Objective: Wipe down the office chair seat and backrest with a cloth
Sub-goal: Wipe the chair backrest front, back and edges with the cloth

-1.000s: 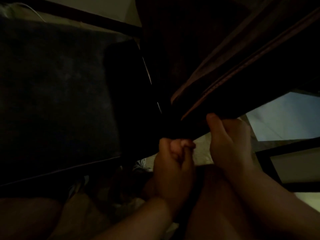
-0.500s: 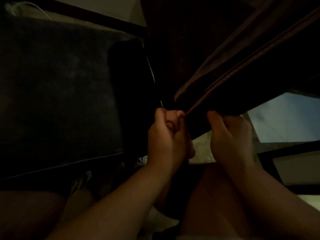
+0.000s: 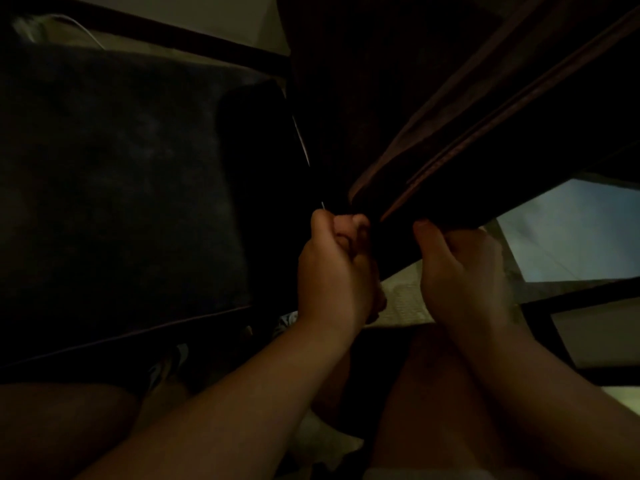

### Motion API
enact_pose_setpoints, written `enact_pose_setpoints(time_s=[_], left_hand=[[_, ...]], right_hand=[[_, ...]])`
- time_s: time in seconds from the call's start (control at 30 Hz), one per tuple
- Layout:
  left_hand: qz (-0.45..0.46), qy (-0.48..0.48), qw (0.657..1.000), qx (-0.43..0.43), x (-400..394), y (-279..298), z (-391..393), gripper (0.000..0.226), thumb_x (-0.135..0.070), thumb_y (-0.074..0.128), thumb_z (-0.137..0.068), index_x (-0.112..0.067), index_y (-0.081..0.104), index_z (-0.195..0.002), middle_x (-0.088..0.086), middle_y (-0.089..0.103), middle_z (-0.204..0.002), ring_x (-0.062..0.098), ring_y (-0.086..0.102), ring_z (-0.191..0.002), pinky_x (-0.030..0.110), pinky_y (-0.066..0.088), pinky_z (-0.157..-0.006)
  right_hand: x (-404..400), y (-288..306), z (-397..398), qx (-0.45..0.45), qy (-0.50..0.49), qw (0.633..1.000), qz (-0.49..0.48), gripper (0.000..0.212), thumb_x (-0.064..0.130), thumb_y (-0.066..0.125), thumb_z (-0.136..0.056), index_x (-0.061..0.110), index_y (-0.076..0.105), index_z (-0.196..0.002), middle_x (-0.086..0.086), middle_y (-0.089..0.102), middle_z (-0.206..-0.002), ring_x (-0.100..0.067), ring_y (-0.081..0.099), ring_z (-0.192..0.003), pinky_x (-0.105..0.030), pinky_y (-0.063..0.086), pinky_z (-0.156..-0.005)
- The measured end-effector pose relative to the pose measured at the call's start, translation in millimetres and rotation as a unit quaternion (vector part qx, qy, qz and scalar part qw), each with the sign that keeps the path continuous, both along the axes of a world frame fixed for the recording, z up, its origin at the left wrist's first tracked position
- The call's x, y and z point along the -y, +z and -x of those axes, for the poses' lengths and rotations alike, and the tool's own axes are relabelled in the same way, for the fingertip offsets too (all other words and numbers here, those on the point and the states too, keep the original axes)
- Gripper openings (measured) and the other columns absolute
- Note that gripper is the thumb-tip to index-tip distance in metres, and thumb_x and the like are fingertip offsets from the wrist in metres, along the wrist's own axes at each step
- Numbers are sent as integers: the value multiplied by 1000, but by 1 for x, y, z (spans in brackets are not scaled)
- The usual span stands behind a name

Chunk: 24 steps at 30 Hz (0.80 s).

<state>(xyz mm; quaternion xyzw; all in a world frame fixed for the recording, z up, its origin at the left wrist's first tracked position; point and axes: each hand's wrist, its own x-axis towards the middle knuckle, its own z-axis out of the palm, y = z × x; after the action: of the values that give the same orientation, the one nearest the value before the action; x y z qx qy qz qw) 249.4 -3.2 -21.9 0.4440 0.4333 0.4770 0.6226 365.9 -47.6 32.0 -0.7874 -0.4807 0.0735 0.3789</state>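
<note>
Very dim light; detail poor throughout.

Left hand [image 3: 334, 271], centre of frame: fingers curled tight into a fist, knuckles up, pressed against the lower corner of the dark chair part [image 3: 433, 98] that slants across the upper right. Whether a cloth sits inside the fist cannot be told; nothing of a cloth shows plainly.

Right hand [image 3: 464, 271], just right of centre: thumb on the near face of the same dark edge, fingers wrapped up behind it, grasping the edge from below. The two hands are near each other, with a short gap of dark edge between them.

Chair part: dark brownish upholstery with raised seams or piping [image 3: 485, 109] running diagonally from upper right down toward the hands. Whether this is the seat or the backrest cannot be told from this angle.

Left half of frame: a broad, dark, padded cushion [image 3: 114, 188] with a thin pale edge line along its lower side.

Lower frame: both bare forearms rising from the bottom edge; a bare knee [image 3: 426, 393] between them. Pale floor [image 3: 405, 299] shows below the hands. A light bluish panel [image 3: 571, 237] lies at the right edge, with a dark frame bar [image 3: 571, 299] beneath it.
</note>
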Motion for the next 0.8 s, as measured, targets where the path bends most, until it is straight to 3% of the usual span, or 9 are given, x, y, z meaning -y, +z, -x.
enact_pose_setpoints(time_s=[0.13, 0.23, 0.37, 0.47, 0.53, 0.6, 0.67, 0.73, 0.8], left_hand=[[-42, 21, 999, -13, -1, -1, 2, 17, -51, 56, -95, -43, 44, -87, 6, 68, -88, 41, 72, -75, 66, 59, -60], [-105, 29, 993, -35, -2, 0, 6, 20, -52, 56, -94, -35, 45, -89, 2, 68, -86, 31, 73, -76, 58, 61, -63], [-90, 22, 994, -50, -2, 1, 8, 19, -54, 56, -92, -37, 47, -90, -1, 69, -86, 29, 73, -76, 58, 61, -64], [-167, 51, 982, -68, -1, 18, 12, 23, -43, 60, -100, -27, 48, -89, -5, 62, -82, 16, 67, -76, 44, 59, -65], [-211, 57, 972, -84, 1, 30, 16, 23, -43, 61, -98, -24, 49, -92, -8, 60, -83, 10, 64, -77, 33, 56, -64], [-171, 50, 980, -94, -1, 32, 19, 22, -44, 61, -97, -26, 50, -91, -7, 62, -82, 12, 67, -76, 39, 58, -64], [-103, 41, 989, -95, -4, 28, 21, 23, -42, 61, -100, -28, 49, -86, -3, 65, -78, 18, 70, -73, 49, 60, -64], [-103, 44, 987, -112, -1, 33, 25, 24, -38, 64, -102, -28, 49, -87, -2, 65, -78, 20, 70, -71, 49, 59, -62], [-142, 42, 982, -119, 6, 45, 26, 24, -34, 66, -103, -29, 48, -88, -3, 63, -76, 17, 69, -68, 42, 57, -56]], right_hand=[[3, 4, 2, 17, 5, 1000, 23, 61, 39, 56, -104, 3, 56, -55, -9, 54, -50, -18, 51, -48, -16, 34, -45], [2, 4, 4, 10, -7, 1000, 14, 61, 41, 55, -102, 5, 54, -53, -1, 53, -49, -12, 51, -49, -15, 33, -46], [1, 1, 4, -7, -1, 1000, -1, 57, 42, 54, -96, 14, 45, -47, 0, 47, -44, -14, 42, -38, -26, 28, -41], [0, 0, 3, -11, 0, 1000, -1, 56, 46, 55, -94, 13, 49, -49, 1, 48, -45, -13, 42, -38, -30, 25, -43], [4, 0, 2, -19, 19, 1000, 9, 48, 40, 59, -100, 24, 61, -54, 7, 50, -46, -6, 46, -43, -23, 28, -45], [12, 3, 1, -4, 60, 998, 19, 51, 31, 63, -104, 43, 64, -54, 18, 61, -64, 3, 55, -59, -12, 37, -53], [21, 17, -2, 76, 91, 993, -30, 28, 35, 62, -101, 47, 71, -77, 6, 64, -109, 6, 56, -92, -7, 43, -75], [23, 34, -8, 129, 107, 983, -76, 24, 36, 60, -98, 21, 78, -96, -5, 55, -124, -3, 51, -106, -4, 38, -88], [20, 52, -15, 110, 96, 986, -81, 29, 39, 58, -96, 16, 76, -94, -9, 57, -120, -11, 54, -106, -3, 37, -84]])
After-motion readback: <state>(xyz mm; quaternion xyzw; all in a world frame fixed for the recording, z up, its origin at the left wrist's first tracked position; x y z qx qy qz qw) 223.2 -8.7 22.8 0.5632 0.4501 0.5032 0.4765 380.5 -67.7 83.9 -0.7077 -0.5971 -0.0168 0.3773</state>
